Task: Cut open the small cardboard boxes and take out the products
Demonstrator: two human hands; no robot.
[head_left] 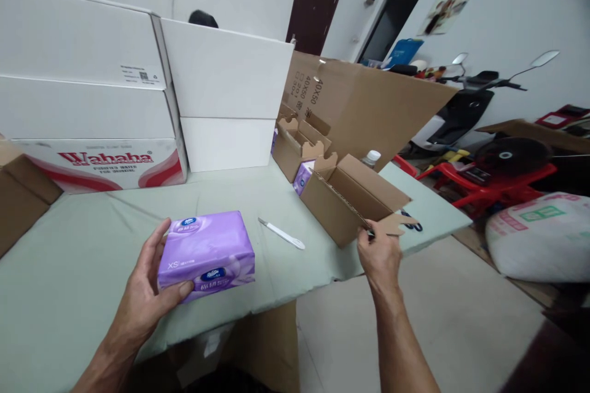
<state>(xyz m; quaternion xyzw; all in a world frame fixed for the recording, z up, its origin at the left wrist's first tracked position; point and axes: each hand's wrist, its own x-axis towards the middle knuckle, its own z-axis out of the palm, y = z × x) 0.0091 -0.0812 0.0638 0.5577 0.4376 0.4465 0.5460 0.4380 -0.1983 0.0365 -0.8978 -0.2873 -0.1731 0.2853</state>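
Pinched at its left end by the left hand [150, 285], a purple tissue pack [209, 249] is held above the table [106, 239], just in from its near edge; should that one-ended hold loosen, it could be dropped. By the right hand [380, 255] an open carton [329, 209] is pinched, close to that edge: tipping could be caused by a tug. Its floor is hidden, contents unconfirmed.

Two hands [146, 295], three purple packs [207, 245], one knife [283, 235], five white cartons [225, 70].
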